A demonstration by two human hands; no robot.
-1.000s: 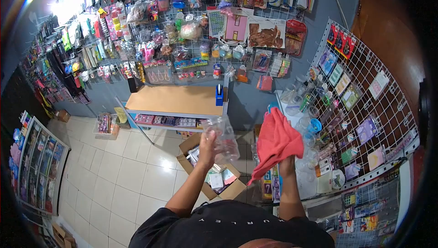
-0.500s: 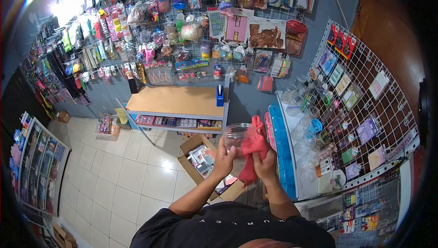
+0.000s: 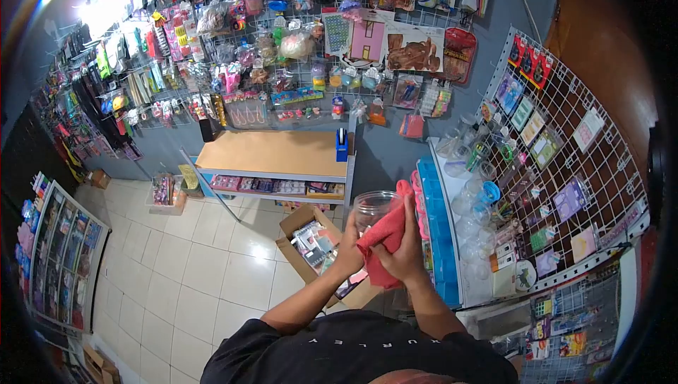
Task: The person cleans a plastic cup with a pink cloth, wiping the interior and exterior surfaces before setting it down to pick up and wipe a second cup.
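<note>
Fingers (image 3: 410, 216) on our right hand (image 3: 405, 257) press the cloth (image 3: 388, 233) to the jar (image 3: 373, 207) between our hands, while our left hand (image 3: 347, 254) clasps its side, and we judge the jar light, stiff and slick, best held around its wall.

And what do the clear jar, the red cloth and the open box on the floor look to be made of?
Clear jar: probably plastic, smooth and glossy; see-through with bright glints at the rim, though glass isn't ruled out.
Red cloth: soft, matt fabric, perhaps microfibre; it folds loosely and shows no shine.
Open box: likely cardboard, plain and matt brown, with thin, stiff flaps.
</note>
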